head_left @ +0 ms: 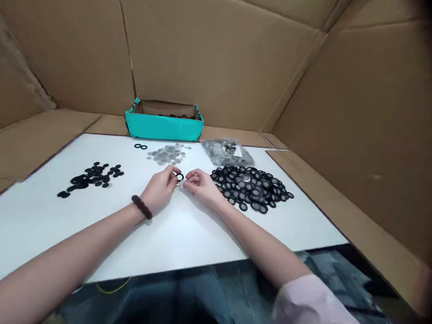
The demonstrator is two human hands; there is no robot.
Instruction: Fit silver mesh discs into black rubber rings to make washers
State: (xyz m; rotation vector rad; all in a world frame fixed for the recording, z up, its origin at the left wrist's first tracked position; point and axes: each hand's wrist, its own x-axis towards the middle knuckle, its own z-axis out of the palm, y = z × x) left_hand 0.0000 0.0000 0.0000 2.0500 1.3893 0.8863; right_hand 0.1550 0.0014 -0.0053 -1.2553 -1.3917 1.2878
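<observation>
The left hand (160,186) is pinching a black rubber ring (180,176); the right hand's (200,183) fingertips are closing on it, seemingly seating an insert, beside the ring pile (252,188).

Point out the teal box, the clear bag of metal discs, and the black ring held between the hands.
teal box (163,127), head view, front wall.
clear bag (228,153), head view, middle of the bag.
black ring (180,176), head view, visible rim.

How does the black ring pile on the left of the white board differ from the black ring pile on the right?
The left pile of black rings is small, thin and scattered, and looks plain black. The right pile of black rings is far larger and denser, and many of its rings show grey centres. The right pile lies beside the right hand; the left pile lies apart from the left hand. Both rest on the white board.
</observation>
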